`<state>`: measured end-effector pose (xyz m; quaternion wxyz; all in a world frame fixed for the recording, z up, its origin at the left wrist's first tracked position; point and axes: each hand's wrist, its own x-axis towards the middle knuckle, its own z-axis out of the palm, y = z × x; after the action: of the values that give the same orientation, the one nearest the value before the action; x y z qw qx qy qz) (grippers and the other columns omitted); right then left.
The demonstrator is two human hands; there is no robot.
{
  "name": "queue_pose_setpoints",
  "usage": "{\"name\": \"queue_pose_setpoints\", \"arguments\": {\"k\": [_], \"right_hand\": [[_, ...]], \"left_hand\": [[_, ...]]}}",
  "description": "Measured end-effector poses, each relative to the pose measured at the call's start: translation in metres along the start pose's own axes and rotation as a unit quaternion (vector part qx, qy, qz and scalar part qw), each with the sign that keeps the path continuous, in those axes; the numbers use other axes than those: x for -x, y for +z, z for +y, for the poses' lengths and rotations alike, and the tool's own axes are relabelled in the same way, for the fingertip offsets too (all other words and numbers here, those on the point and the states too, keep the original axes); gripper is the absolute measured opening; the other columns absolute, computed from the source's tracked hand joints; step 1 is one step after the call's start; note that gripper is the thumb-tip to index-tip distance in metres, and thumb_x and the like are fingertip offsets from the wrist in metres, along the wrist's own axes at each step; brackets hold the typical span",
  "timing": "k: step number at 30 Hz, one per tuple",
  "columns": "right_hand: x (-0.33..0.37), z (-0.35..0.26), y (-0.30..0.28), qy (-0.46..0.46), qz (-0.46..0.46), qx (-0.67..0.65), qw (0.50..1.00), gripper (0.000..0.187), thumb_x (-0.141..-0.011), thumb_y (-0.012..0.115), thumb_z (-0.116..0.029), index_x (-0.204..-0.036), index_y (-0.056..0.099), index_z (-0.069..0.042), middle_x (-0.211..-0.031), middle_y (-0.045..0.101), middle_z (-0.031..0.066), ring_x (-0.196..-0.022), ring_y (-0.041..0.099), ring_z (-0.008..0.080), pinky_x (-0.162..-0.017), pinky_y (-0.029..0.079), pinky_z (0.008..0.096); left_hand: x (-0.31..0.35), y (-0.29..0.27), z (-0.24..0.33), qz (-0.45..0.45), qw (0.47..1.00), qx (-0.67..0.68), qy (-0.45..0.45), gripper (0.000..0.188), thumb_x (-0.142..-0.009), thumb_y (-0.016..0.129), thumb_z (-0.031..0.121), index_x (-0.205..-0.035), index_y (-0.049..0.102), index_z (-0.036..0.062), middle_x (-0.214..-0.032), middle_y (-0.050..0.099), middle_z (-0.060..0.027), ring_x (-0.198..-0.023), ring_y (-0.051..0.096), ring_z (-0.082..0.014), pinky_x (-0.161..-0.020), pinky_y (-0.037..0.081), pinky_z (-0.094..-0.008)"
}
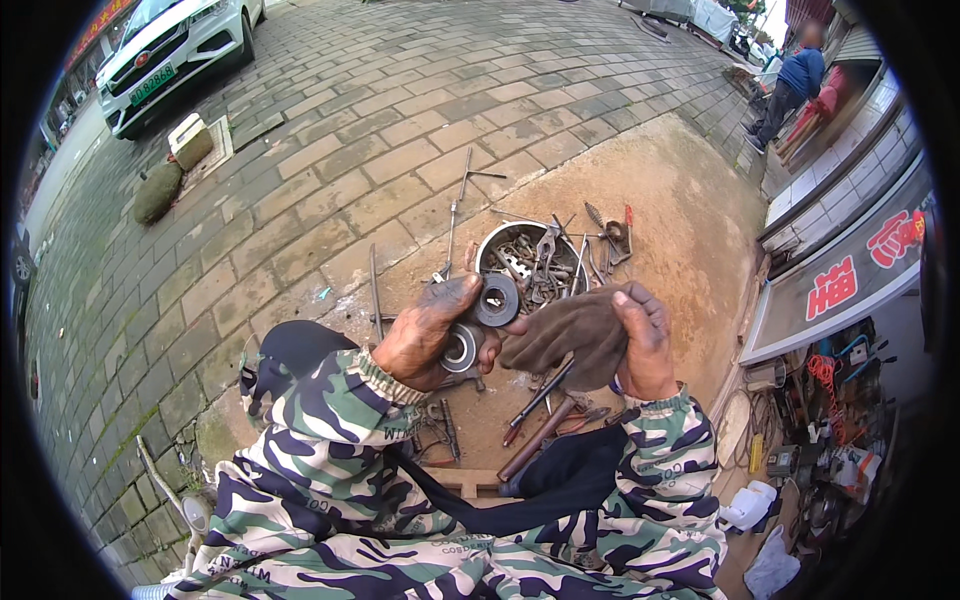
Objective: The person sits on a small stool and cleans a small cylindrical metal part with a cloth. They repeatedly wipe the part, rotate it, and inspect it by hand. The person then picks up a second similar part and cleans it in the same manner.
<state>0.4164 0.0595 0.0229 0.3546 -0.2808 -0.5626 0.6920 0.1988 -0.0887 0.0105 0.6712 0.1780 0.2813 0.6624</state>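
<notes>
We hold our left hand [430, 325] curled in a grip, its fingers [489, 352] bent toward our right hand [645, 335]. The right, a little apart from it, pinches with its thumb [632, 308] foremost, pointing up and inward. Both hands are bare and smudged; behind them, our left forearm [325, 420] slants inward, our right forearm [667, 455] rises more steeply.

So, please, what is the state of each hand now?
Left hand: closed, holding a black ring and a metal ring.
Right hand: closed, holding brown cloth.
</notes>
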Motion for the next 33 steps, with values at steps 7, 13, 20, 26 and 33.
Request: {"name": "queue_pose_setpoints", "arguments": {"k": [7,13,20,26,33], "right_hand": [[0.014,-0.010,0.038,-0.027,-0.099,0.132,0.986,0.041,-0.088,0.072,0.000,-0.127,0.060,0.003,-0.082,0.065,0.0025,-0.078,0.060,0.0071,-0.079,0.051,0.0248],[0.016,0.006,0.037,-0.194,-0.169,0.281,0.925,0.033,-0.087,0.073,0.000,-0.119,0.066,0.000,-0.081,0.066,0.0074,-0.072,0.064,0.0121,-0.067,0.052,0.0284],[0.021,-0.003,0.041,-0.058,-0.085,0.254,0.962,0.020,-0.097,0.066,-0.014,-0.097,0.066,0.006,-0.072,0.065,0.0074,-0.064,0.061,0.0092,-0.056,0.048,0.0265],[0.017,-0.002,0.033,-0.075,-0.094,0.278,0.953,0.024,-0.098,0.065,-0.018,-0.095,0.067,0.006,-0.070,0.062,0.0046,-0.065,0.056,0.0084,-0.056,0.045,0.0274],[0.019,0.009,0.035,-0.073,-0.084,0.279,0.954,0.016,-0.093,0.068,-0.012,-0.095,0.068,0.004,-0.070,0.061,0.0057,-0.062,0.053,0.0091,-0.055,0.044,0.0270]], "left_hand": [[0.001,0.007,-0.002,0.035,0.996,-0.003,-0.076,0.046,-0.106,0.050,0.036,-0.132,0.057,-0.0007,-0.077,0.067,-0.0094,-0.057,0.063,-0.0160,-0.054,0.054,-0.0279],[-0.003,0.008,-0.015,0.048,0.991,-0.057,-0.115,0.035,-0.104,0.053,0.034,-0.113,0.063,0.0014,-0.069,0.066,-0.0090,-0.053,0.064,-0.0192,-0.046,0.053,-0.0287],[-0.003,0.009,-0.020,0.057,0.967,-0.249,0.018,0.038,-0.104,0.055,0.033,-0.117,0.063,-0.0013,-0.084,0.068,-0.0091,-0.061,0.061,-0.0128,-0.058,0.050,-0.0256],[0.001,0.021,-0.021,0.103,0.920,-0.362,0.106,0.032,-0.095,0.071,0.014,-0.121,0.066,-0.0038,-0.082,0.068,-0.0005,-0.064,0.055,-0.0030,-0.057,0.044,-0.0201],[-0.001,0.019,-0.027,0.124,0.863,-0.457,0.174,0.020,-0.090,0.074,0.007,-0.108,0.071,-0.0013,-0.081,0.068,-0.0015,-0.066,0.057,-0.0056,-0.057,0.045,-0.0239]]}}
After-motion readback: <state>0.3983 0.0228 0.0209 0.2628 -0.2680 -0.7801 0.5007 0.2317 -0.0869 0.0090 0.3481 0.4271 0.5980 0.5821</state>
